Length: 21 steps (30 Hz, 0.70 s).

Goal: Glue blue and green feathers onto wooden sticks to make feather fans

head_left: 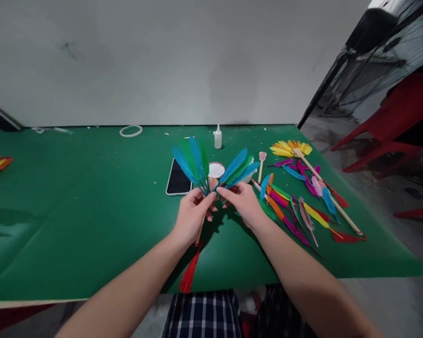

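Observation:
Blue and green feathers [196, 159] fan out on the left side of a wooden-handled piece, pinched at their base by my left hand [193, 211]. Its stick [199, 233] slants down below my fingers and ends in a red tassel [190, 272]. On the right side, my right hand [242, 199] has its thumb and fingers closed on the quills of more blue and green feathers [237, 166]. A small pinkish head [213, 183] shows between my two hands. Fingertips partly hide where the quills meet it.
Behind my hands are a phone [179, 179], a round white dish [216, 170] and a small bottle [217, 137]. Loose coloured feathers [296, 218], a yellow feather fan [292, 149] and a small stick [261, 168] lie to the right. A white ring [130, 131] lies near the wall.

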Tool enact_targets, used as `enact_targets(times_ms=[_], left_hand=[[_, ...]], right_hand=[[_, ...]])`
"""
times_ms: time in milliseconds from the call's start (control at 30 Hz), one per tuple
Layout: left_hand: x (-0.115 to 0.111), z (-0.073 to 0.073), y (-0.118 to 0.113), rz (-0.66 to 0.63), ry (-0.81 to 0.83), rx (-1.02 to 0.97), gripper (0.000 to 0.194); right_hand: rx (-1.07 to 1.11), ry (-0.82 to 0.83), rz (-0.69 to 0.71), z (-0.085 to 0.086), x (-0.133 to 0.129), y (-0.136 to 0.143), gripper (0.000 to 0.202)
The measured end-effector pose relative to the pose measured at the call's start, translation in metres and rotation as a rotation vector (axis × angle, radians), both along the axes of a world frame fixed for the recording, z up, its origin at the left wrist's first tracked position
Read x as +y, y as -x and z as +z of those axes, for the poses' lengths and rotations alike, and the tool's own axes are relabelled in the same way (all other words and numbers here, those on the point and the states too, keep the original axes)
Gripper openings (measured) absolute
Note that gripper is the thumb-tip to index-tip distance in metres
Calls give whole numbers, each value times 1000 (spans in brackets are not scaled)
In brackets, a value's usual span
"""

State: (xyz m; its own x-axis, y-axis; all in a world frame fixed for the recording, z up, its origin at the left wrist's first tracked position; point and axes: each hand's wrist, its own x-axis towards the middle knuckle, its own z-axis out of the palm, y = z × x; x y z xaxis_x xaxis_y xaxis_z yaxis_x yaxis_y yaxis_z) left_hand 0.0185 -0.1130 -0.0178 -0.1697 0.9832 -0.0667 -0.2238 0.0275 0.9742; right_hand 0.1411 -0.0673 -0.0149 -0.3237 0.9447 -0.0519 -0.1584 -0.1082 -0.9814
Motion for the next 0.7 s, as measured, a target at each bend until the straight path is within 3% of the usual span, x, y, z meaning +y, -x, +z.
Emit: enact_targets(times_ms=[700], left_hand=[[0,1,2,-83,-28,-38,25]], right_hand=[[-12,-27,-76,-1,-1,1,26]])
